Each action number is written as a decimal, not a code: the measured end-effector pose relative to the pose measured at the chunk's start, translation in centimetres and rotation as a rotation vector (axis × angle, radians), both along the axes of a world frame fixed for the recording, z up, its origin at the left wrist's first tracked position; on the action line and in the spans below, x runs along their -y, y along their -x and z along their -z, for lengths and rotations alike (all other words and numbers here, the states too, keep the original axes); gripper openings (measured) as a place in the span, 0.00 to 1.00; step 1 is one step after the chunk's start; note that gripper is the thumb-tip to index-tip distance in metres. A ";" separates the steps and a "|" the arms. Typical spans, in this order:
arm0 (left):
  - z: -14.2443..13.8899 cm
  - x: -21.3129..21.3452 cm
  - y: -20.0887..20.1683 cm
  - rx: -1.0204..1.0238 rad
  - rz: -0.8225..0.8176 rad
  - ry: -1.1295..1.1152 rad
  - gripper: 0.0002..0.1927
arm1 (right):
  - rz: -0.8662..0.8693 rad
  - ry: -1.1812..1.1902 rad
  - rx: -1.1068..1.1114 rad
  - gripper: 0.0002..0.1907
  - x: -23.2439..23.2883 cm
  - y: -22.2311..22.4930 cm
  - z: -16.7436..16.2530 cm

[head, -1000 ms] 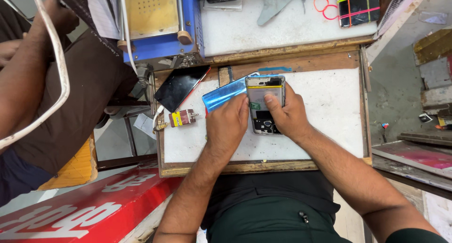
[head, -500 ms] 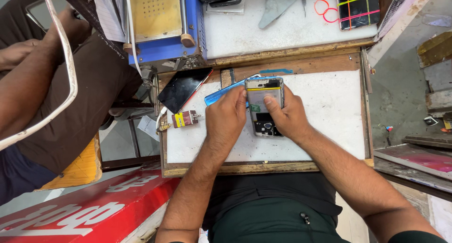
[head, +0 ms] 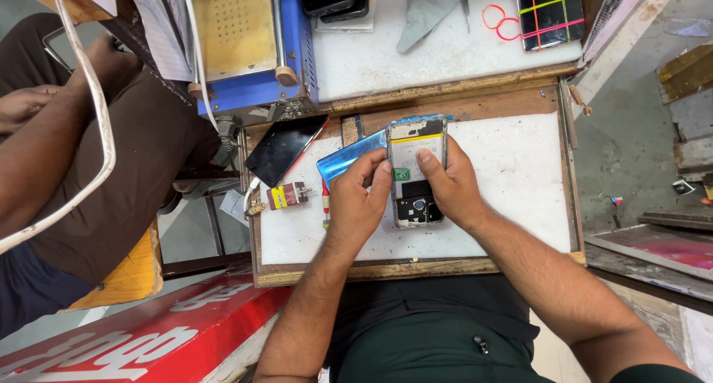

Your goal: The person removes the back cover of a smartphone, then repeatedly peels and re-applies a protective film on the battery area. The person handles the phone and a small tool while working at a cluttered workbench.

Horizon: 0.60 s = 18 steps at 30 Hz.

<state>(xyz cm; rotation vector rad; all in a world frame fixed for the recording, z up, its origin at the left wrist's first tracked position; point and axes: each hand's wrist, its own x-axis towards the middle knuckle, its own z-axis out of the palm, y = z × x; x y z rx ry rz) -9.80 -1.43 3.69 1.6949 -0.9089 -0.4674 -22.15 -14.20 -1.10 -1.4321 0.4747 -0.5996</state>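
Opened phone point(head: 416, 177) was lain on white work mat point(head: 512, 182), near mat's middle, back cover off, internals exposed. Left hand point(head: 356, 205) was curled against phone's left edge, fingers bent, gripping it. Right hand point(head: 449, 186) was rested on right edge, thumb pressed on battery area. Blue back cover point(head: 349, 156) was tucked under phone, far left. Black screen panel point(head: 284, 149) was propped at mat's left edge.

Phone repair workshop: opened phone point(head: 416, 171), blue heating machine point(head: 249, 45)

White worktop point(head: 512, 182) (phone point(head: 416, 171), blue cover point(head: 349, 159))
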 end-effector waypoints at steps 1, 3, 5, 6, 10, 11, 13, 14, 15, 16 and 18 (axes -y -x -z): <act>0.2 0.2 0.2 -0.010 -0.012 0.022 0.10 | 0.000 0.007 0.014 0.23 -0.1 0.0 0.1; 0.7 0.8 0.7 0.052 -0.062 0.034 0.10 | -0.007 0.008 0.018 0.23 -0.2 -0.1 0.3; 1.0 1.6 0.8 0.108 -0.112 -0.012 0.11 | -0.014 0.003 -0.002 0.23 -0.2 -0.1 0.4; 1.1 2.0 0.7 0.132 -0.141 -0.069 0.13 | -0.019 0.004 0.010 0.23 -0.3 0.0 0.4; 0.8 2.6 0.2 0.126 -0.122 -0.135 0.17 | -0.014 -0.002 0.037 0.23 -0.3 0.2 0.3; 0.6 2.5 0.1 0.121 -0.084 -0.087 0.16 | -0.007 -0.007 0.039 0.23 -0.3 0.2 0.2; 0.0 2.1 0.0 0.112 -0.011 0.006 0.14 | 0.001 -0.031 0.032 0.22 -0.1 0.3 0.0; -0.3 1.9 0.0 0.082 0.003 -0.011 0.13 | 0.005 -0.044 0.030 0.22 -0.1 0.2 -0.1; -0.5 1.6 0.0 0.049 0.019 -0.028 0.12 | 0.004 -0.052 0.035 0.22 -0.1 0.2 -0.2; -0.8 1.5 0.1 0.015 0.037 -0.043 0.11 | 0.004 -0.058 0.039 0.22 -0.1 0.1 -0.2; -1.2 1.1 0.0 -0.053 0.100 -0.008 0.10 | 0.009 -0.075 0.039 0.23 -0.1 0.1 -0.3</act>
